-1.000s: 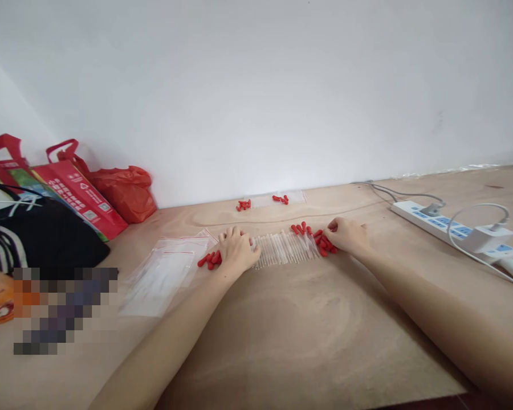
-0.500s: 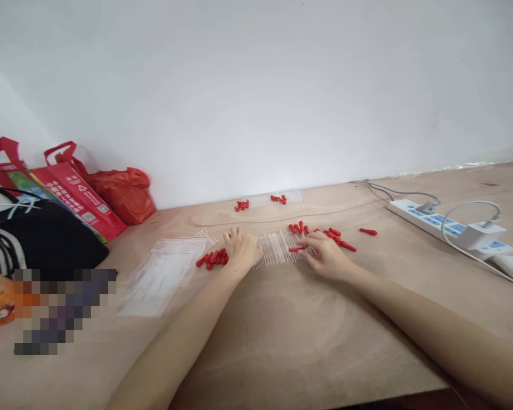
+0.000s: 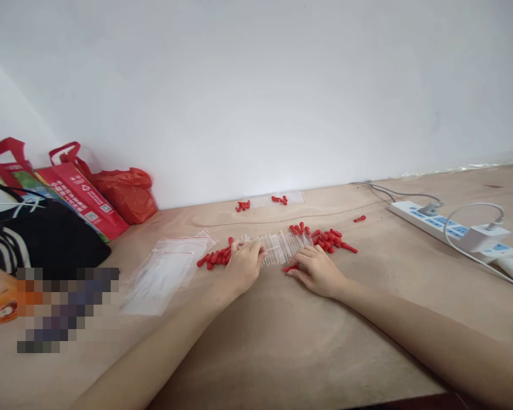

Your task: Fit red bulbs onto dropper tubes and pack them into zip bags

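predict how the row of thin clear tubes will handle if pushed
The clear tubes look slim and loose, so they may roll. Their straight outlines suggest stiffness. Being so thin, they could be fragile, though their material is unclear.

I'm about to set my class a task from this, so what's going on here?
A person is at a wooden table. The left hand seems to pinch a clear tube, and the right hand holds a red bulb. Between the hands lies a row of tubes; more red bulbs are heaped at either end.
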The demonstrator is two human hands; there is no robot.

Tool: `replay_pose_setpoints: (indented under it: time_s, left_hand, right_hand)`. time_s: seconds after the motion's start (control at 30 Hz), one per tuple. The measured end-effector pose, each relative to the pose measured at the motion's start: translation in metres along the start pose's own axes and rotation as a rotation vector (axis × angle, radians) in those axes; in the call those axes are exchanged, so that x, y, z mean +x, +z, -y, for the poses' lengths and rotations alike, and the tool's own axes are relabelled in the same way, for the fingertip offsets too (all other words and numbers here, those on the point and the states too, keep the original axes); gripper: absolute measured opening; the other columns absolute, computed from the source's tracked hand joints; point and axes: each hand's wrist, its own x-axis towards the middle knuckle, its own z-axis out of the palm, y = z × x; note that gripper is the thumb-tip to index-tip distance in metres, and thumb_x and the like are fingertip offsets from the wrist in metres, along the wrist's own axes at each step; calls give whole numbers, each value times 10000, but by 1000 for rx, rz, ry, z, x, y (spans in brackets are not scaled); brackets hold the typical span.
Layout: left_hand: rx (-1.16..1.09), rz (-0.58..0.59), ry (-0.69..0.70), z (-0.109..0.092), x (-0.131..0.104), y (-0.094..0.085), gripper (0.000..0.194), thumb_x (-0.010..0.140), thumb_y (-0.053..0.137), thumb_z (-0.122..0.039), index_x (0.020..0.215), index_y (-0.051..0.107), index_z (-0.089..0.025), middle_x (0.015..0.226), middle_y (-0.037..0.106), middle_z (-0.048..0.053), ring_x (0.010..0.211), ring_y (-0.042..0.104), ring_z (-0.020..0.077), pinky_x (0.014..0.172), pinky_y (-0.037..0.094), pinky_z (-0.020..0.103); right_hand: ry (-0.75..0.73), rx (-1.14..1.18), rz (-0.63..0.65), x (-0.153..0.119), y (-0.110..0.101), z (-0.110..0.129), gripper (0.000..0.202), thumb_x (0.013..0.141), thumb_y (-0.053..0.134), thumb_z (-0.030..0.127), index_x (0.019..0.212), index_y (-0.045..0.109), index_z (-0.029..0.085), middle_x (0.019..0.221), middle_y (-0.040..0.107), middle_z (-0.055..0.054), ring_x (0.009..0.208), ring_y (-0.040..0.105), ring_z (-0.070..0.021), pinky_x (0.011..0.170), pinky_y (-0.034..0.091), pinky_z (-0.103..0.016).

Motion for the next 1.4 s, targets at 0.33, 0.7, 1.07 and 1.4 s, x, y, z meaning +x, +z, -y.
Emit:
replay_pose_setpoints:
  time_s: [0.33, 0.7, 1.07, 1.4]
  left_hand:
    - [-140, -98, 171, 5, -34, 10, 230, 864, 336, -149, 918, 553, -204, 852, 662, 11, 740, 579, 128, 855, 262, 366]
    - [-147, -113, 208, 7, -34, 12, 220, 856, 367, -138, 952, 553, -207, 869, 662, 14, 755, 581, 123, 809, 258, 352]
    - [-192, -212, 305, 5, -33, 14, 164, 855, 421, -169, 883, 581, -196, 773, 668, 0, 672, 572, 99, 729, 274, 323]
    - [-141, -214, 365, 3, -35, 15, 182, 829, 426, -104, 894, 579, -177, 742, 654, 2, 629, 551, 94, 658, 260, 299]
  right_hand:
    - [-100, 286, -90, -1, 6, 5, 228, 839, 392, 179, 981, 570, 188, 870, 511, -77, 782, 504, -157, 690, 453, -298]
    - [-121, 318, -71, -1, 5, 10, 189, 835, 417, 171, 965, 554, 182, 862, 581, -61, 807, 522, -156, 719, 441, -291]
    - [-226, 330, -83, -2, 11, 7, 170, 836, 445, 204, 917, 585, 152, 800, 569, -71, 745, 523, -143, 668, 454, -259]
    - [-306, 280, -80, -2, 10, 7, 137, 826, 468, 211, 862, 588, 156, 745, 595, -55, 703, 510, -146, 646, 428, -283]
